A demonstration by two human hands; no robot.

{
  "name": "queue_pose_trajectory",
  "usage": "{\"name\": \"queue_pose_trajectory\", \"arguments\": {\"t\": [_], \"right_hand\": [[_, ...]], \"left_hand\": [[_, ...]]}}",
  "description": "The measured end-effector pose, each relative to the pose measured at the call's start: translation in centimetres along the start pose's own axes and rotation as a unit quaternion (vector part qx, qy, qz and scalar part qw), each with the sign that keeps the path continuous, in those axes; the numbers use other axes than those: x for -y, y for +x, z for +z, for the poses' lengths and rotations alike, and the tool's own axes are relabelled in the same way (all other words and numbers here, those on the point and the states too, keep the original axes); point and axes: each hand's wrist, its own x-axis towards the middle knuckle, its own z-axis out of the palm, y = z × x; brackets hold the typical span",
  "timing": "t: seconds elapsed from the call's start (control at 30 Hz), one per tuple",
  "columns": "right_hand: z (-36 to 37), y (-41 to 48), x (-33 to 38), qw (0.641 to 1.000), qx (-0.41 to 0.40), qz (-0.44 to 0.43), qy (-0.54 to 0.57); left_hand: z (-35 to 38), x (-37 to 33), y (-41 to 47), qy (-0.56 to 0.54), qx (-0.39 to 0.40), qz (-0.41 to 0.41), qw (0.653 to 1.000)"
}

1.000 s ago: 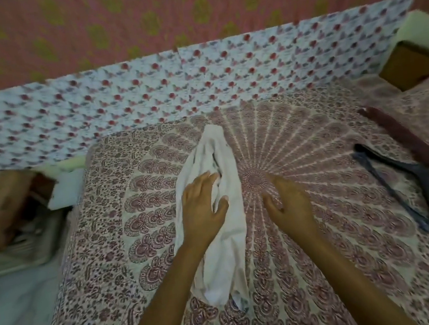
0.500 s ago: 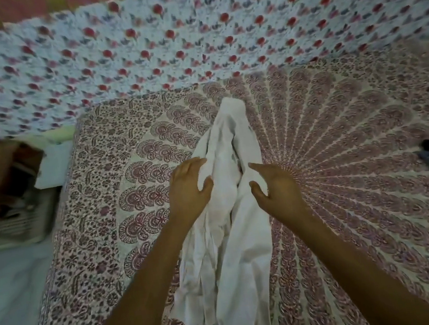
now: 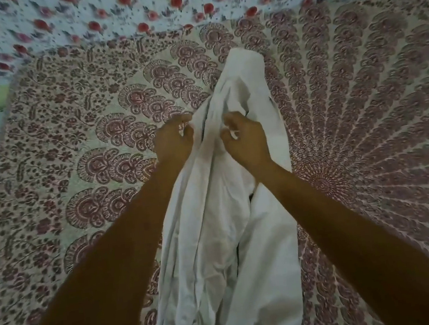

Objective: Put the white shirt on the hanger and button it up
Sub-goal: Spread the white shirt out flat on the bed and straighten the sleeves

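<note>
Pinching bunched white shirt (image 3: 222, 215) with left hand (image 3: 173, 143) and right hand (image 3: 246, 142), fingers closed on cloth; light, limp, best gripped at collar.

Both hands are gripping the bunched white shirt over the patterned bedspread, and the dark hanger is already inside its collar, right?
Not quite. Both the left hand and right hand do have a grip on the bunched white cotton shirt over the maroon patterned bedspread, but the head view shows no hanger anywhere, in the collar or elsewhere.
</note>
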Motion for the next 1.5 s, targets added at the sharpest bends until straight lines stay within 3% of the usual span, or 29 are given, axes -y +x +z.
{"name": "queue_pose_trajectory", "arguments": {"t": [0.13, 0.27, 0.4, 0.53, 0.63, 0.73, 0.87, 0.93, 1.07, 1.17, 1.27, 1.5], "right_hand": [[2.9, 4.1, -0.9, 0.999, 0.005, 0.052, 0.007], [5.3, 6.5, -2.0, 0.993, 0.039, 0.102, -0.043], [5.4, 6.8, -3.8, 0.991, 0.046, 0.113, -0.060], [4.0, 6.7, -4.0, 0.985, -0.023, 0.158, 0.063], [2.2, 6.2, -3.4, 0.959, -0.096, 0.212, 0.160], [-0.9, 5.9, -1.7, 0.940, -0.096, 0.250, 0.209], [-5.5, 4.9, 1.2, 0.947, -0.069, 0.226, 0.219], [-8.0, 3.3, 2.3, 0.968, -0.062, 0.160, 0.184], [-12.7, -0.9, 4.8, 0.989, -0.074, 0.084, 0.098], [-16.2, -5.0, 7.6, 0.988, -0.104, 0.079, 0.079], [-19.6, -9.1, 10.1, 0.974, -0.144, 0.114, 0.134], [-27.4, -18.2, 17.1, 0.975, -0.122, 0.116, 0.148]], "left_hand": [[2.7, 0.8, 3.9, -0.001, 0.021, -0.012, 1.000], [4.1, 0.7, 6.3, -0.035, 0.101, -0.066, 0.992], [5.1, 1.3, 7.1, -0.033, 0.123, -0.053, 0.990], [4.7, 0.8, 7.3, -0.059, 0.138, -0.051, 0.987], [4.0, -0.9, 6.5, -0.135, 0.107, -0.109, 0.979], [2.6, -3.6, 5.6, -0.212, 0.092, -0.150, 0.961], [-0.1, -7.1, 3.7, -0.292, 0.114, -0.214, 0.925], [-1.8, -8.3, 2.3, -0.235, 0.150, -0.214, 0.936], [-6.4, -10.2, -1.8, -0.209, 0.140, -0.146, 0.957], [-10.6, -12.1, -6.0, -0.216, 0.127, -0.102, 0.963], [-14.4, -13.9, -10.1, -0.219, 0.113, -0.076, 0.966], [-22.2, -18.5, -19.1, -0.214, 0.125, -0.120, 0.961]]}}
